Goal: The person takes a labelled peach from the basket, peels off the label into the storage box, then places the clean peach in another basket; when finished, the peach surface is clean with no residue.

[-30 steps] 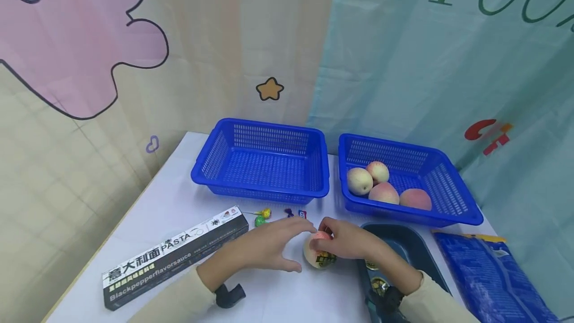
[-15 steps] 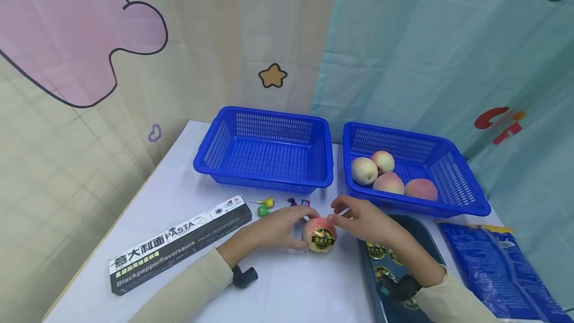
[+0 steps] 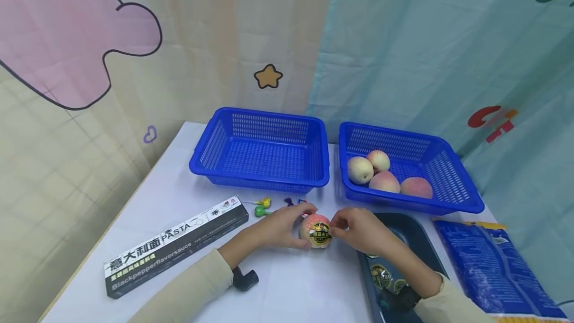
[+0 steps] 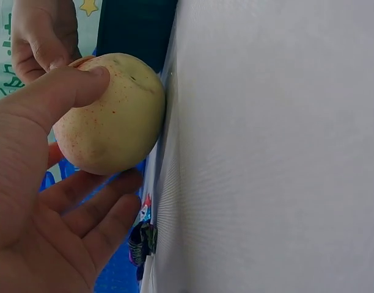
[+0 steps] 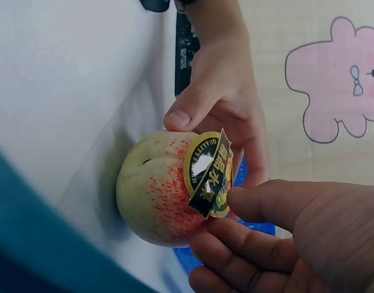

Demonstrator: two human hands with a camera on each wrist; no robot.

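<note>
A peach (image 3: 311, 223), pale with red speckles, stands on the white table between the hands. My left hand (image 3: 279, 228) grips it from the left, with the thumb on its near side and the fingers round the other. A black-and-gold sticker (image 5: 205, 171) is on the peach, its banner ends standing away from the skin in the right wrist view. The right hand (image 3: 360, 228) comes from the right and pinches the sticker's edge between thumb and curled forefinger. In the left wrist view the peach (image 4: 117, 122) hides most of the right hand's fingertips.
Behind stand two blue baskets, the left basket (image 3: 260, 181) bare inside, the right basket (image 3: 412, 206) holding several peaches. A dark tray (image 3: 401, 226) with round stickers (image 3: 381, 277) lies under the right forearm. Around are a pasta box (image 3: 177, 245), lollipops (image 3: 262, 208) and a blue bag (image 3: 489, 263).
My right hand lay over the top of the peach, then drew back to the right, and now touches the sticker's edge. The left hand has closed in from the left to hold the peach.
</note>
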